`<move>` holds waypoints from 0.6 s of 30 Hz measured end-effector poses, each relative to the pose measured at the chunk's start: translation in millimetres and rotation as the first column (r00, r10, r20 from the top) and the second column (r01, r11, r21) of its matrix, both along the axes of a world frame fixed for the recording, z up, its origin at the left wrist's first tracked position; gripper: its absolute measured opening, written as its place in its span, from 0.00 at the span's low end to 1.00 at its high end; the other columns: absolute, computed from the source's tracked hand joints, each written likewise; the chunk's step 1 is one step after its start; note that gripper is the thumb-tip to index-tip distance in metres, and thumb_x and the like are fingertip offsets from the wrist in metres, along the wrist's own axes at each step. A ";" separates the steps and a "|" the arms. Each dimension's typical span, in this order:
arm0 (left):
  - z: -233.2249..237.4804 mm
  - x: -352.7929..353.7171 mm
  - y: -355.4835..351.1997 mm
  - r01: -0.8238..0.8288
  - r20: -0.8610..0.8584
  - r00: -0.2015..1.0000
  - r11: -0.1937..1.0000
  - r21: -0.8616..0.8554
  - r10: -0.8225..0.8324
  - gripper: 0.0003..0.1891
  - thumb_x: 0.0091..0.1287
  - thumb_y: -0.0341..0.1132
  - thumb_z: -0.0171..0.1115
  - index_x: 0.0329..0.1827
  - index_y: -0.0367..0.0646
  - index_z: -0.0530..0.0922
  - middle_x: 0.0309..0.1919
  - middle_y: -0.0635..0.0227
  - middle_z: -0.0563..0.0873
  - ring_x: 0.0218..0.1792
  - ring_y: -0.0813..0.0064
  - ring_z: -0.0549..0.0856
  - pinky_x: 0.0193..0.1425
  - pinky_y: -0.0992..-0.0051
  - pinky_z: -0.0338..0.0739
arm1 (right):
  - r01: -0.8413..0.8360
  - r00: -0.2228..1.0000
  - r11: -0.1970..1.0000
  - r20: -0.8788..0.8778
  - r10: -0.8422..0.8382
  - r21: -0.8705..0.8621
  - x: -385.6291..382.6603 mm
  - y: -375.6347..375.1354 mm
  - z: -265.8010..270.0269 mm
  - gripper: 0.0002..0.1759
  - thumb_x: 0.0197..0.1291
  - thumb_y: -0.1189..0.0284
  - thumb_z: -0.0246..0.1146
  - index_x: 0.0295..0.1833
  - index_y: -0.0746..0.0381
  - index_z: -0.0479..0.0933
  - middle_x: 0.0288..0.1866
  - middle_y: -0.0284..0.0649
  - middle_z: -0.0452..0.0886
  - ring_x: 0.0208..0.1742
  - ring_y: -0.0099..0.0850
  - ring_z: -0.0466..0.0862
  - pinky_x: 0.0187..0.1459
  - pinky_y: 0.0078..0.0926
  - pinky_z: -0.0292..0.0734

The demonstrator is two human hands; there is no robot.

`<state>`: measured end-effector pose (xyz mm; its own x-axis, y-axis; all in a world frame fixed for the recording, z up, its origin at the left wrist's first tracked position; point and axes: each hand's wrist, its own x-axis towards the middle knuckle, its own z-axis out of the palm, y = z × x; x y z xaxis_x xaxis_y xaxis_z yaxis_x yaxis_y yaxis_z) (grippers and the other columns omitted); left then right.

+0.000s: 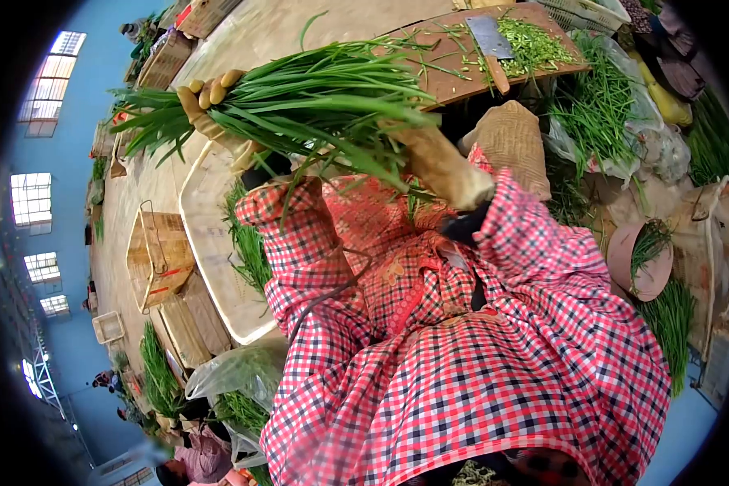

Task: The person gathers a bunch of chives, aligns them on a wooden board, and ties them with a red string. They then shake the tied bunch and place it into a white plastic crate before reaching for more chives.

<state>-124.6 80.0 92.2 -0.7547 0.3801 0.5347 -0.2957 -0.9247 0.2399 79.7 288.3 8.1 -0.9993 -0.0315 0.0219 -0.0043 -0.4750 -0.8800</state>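
Observation:
A large bunch of long, flat green leaves that look like garlic chives [324,89] is held up in front of me. My left hand [211,109], in a tan glove, is wrapped round one end of it. At the other end, my right hand [441,158], also gloved, touches the leaves; its fingers are blurred and partly covered by them. Beyond the bunch, a cleaver [490,39] with a wooden handle lies on a brown cutting board [454,53]. Chopped green pieces [535,44] are heaped beside the blade.
A white tub [211,267] with greens stands at my left. More greens lie in a plastic bag [599,121] at the right, near a pink bucket [624,263]. Wooden crates [162,255] and loose bunches line the floor. Another person [202,454] is at the lower left.

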 end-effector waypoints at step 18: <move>20.8 16.1 6.3 -0.539 0.155 0.775 0.768 -0.346 0.613 0.12 0.70 0.41 0.63 0.35 0.46 0.72 0.17 0.81 0.70 0.20 0.83 0.74 0.35 0.75 0.77 | 0.617 0.696 0.619 -0.704 -0.142 0.485 57.8 28.0 111.5 0.13 0.63 0.78 0.65 0.53 0.67 0.82 0.47 0.41 0.88 0.39 0.25 0.88 0.39 0.20 0.83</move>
<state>-108.5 86.3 113.0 -0.9665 -0.0719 0.2463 0.1894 -0.8473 0.4961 137.5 316.3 119.5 -0.7071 0.1056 0.6992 -0.6189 0.3859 -0.6841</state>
